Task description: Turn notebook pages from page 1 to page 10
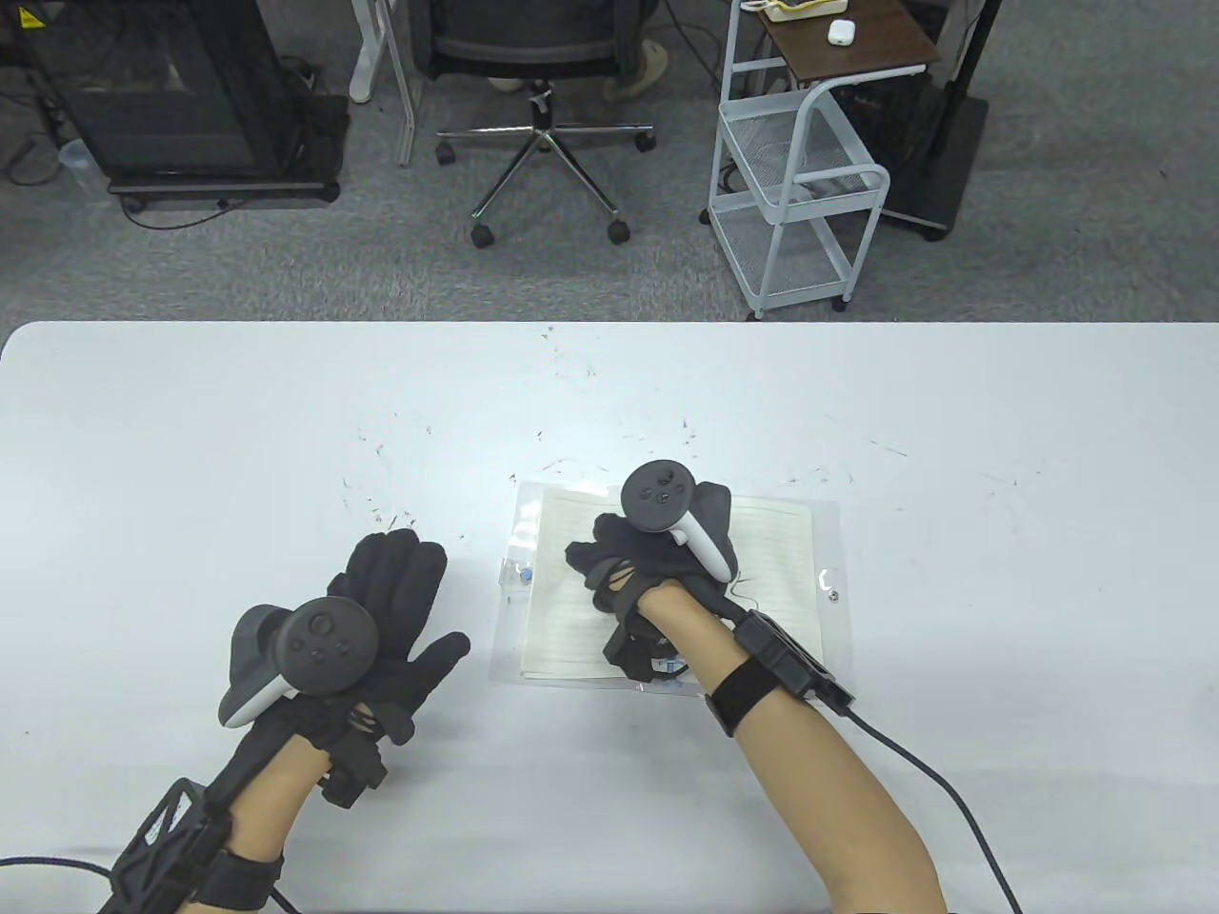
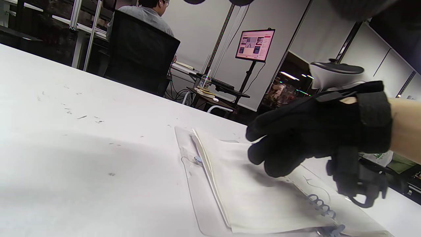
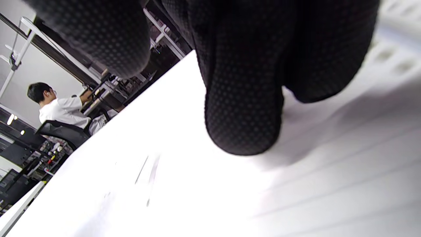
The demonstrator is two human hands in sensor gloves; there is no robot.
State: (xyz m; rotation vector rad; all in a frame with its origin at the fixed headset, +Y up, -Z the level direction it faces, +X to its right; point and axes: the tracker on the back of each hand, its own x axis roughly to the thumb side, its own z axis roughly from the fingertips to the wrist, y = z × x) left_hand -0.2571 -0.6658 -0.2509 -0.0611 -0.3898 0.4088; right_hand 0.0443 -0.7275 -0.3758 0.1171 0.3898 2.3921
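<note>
An open notebook [image 1: 771, 562] with lined pages lies flat in a clear plastic cover [image 1: 830, 533] right of the table's centre. It also shows in the left wrist view [image 2: 250, 194], with its spiral binding [image 2: 319, 205] at the near end. My right hand [image 1: 609, 547] is over the middle of the notebook, fingers loosely curled above the left page [image 1: 562, 609] and pinching nothing that I can see. From the left wrist view the right hand [image 2: 263, 151] hovers just above the paper. A fingertip [image 3: 243, 131] hangs close over the lined page. My left hand [image 1: 400, 590] lies flat and spread on the table, left of the notebook.
The white table [image 1: 190, 428] carries small dark specks [image 1: 390, 519] behind the left hand and the notebook. Its far edge runs across the table view. Beyond it on the floor stand an office chair [image 1: 543, 86] and a white wire cart [image 1: 800, 181].
</note>
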